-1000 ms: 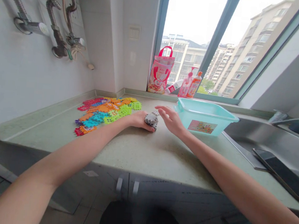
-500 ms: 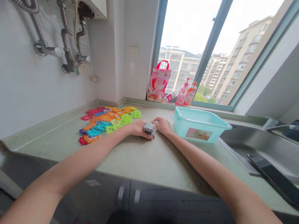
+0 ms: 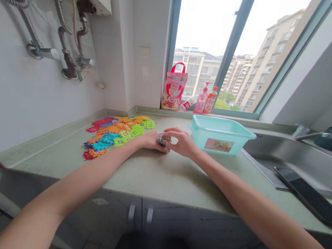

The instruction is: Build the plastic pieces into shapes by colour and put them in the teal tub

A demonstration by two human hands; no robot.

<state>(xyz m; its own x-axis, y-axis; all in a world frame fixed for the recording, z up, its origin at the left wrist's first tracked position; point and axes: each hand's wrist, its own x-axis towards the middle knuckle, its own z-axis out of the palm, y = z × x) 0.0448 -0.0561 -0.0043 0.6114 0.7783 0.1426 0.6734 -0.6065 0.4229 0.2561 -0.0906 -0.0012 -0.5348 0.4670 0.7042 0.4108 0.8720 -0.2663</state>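
Note:
A small stack of grey interlocking toy pieces (image 3: 162, 140) stands on the pale green counter (image 3: 162, 170). My left hand (image 3: 150, 140) is wrapped round its left side. My right hand (image 3: 181, 141) closes over its top and right side, hiding most of the stack. Left of my hands lies a spread of colourful flat pieces (image 3: 114, 132) in red, orange, blue and green. A turquoise plastic tub (image 3: 220, 134) stands just right of my right hand.
A steel sink (image 3: 290, 160) with a tap lies to the right, a dark phone (image 3: 308, 193) resting on its near edge. A red printed bag (image 3: 174, 87) and bottles (image 3: 205, 100) stand on the window ledge. Metal hoses (image 3: 60, 37) hang on the left wall.
My right hand, open and hovering a second ago, came down onto the grey stack and now closes over it. My left hand stayed on the stack. The camera tilted slightly.

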